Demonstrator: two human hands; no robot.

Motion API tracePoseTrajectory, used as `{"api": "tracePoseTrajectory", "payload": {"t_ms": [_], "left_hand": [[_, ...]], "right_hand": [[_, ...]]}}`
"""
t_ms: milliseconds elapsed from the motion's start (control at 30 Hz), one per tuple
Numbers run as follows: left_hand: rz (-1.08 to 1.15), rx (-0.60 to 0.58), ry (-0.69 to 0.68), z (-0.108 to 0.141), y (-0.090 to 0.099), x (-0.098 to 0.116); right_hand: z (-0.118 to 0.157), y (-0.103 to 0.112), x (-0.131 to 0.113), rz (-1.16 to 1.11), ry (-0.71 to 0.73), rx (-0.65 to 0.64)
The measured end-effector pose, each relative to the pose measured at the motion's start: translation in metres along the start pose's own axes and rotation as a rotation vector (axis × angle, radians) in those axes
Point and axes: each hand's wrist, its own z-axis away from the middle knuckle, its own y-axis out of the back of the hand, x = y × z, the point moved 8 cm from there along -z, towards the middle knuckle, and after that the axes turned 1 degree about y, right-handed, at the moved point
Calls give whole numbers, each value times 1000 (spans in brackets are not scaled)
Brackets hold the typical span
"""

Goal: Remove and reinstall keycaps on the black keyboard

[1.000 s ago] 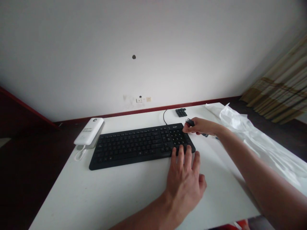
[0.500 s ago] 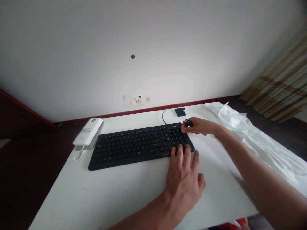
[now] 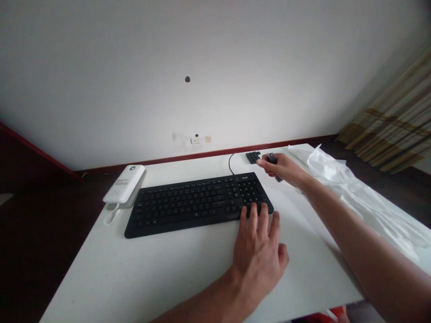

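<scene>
A black keyboard (image 3: pixel 182 204) lies on the white table. My left hand (image 3: pixel 257 251) is palm down with its fingers spread, fingertips resting on the keyboard's near right corner by the number pad (image 3: pixel 249 189). Several spots on that pad look bare of keycaps. Beyond the keyboard's upper right corner, my right hand (image 3: pixel 281 169) is closed around a small dark tool (image 3: pixel 271 158); its exact kind is unclear. The right fingertips are beside a cluster of loose black keycaps (image 3: pixel 252 156) on the table and partly cover it.
At the left lies a white power bank (image 3: pixel 124 184) with a short white cable (image 3: pixel 111 217). The keyboard's black cord (image 3: pixel 230 163) runs off the table's far edge. Crumpled white plastic sheeting (image 3: pixel 340 175) covers the right side. A wall with sockets (image 3: pixel 202 140) stands behind.
My right hand has moved from the number pad up and away to the keycap cluster, with the dark tool still in it. My left hand stays in place.
</scene>
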Motion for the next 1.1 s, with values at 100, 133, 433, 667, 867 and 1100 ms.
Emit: {"api": "tracePoseTrajectory", "payload": {"t_ms": [100,133,433,667,867,1100], "left_hand": [[-3,0,3,0,0,0],[-4,-1,3,0,0,0],[-3,2,0,0,1,0],[-1,0,0,-1,1,0],[-2,0,-4,0,1,0],[-31,-7,-7,-1,0,0]], "right_hand": [[3,-17,-18,-432,155,48],[5,-23,-22,-525,181,44],[9,-48,-15,-680,185,-24],[10,-55,-14,-650,205,-61],[8,-60,-8,-607,192,-73],[7,-59,-4,-585,195,-70]]}}
